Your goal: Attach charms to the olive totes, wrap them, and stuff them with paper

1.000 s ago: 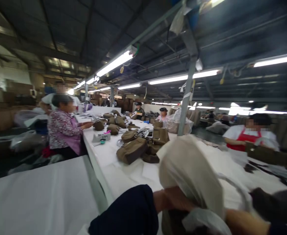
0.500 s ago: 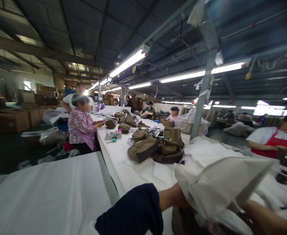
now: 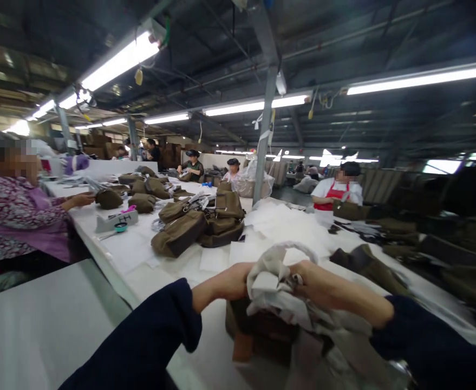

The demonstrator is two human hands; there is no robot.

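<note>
Both of my hands meet over a dark brown bag (image 3: 262,330) at the near side of the table. Between them is a crumpled bunch of whitish paper (image 3: 272,276). My left hand (image 3: 235,280) grips the paper's left side, its fingertips hidden behind it. My right hand (image 3: 308,279) is closed on the right side of the same bunch. Paler sheeting (image 3: 343,336) hangs down below my right wrist. The bag stands under the paper, and its top is covered by it.
Brown bags (image 3: 184,230) lie piled ahead on the white table (image 3: 134,273). Flat white sheets (image 3: 286,225) are spread beyond my hands. More bags (image 3: 367,265) lie at the right. A person in a floral top (image 3: 14,216) works at the left edge, others farther back.
The view has turned right. The large sheet, spread out before, is now bunched up between my hands over the bag. My right hand has come clearly into view.
</note>
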